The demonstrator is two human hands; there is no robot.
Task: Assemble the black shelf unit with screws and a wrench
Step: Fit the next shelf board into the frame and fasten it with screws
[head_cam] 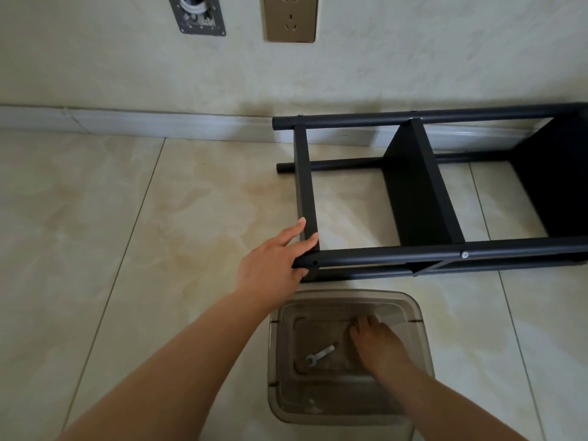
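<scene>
Both hands are busy: the left hand (270, 259) grips the end of the near tube of the black shelf unit (423, 192), which lies on its side on the tiled floor (95, 218) by the wall. Inside a clear plastic bin (423, 329), the right hand (378, 345) reaches with fingers curled; whether it holds anything cannot be told. A small wrench (319, 354) lies just left of it.

Black shelf unit (423, 186) sideways; wrench (319, 355) in bin
</scene>
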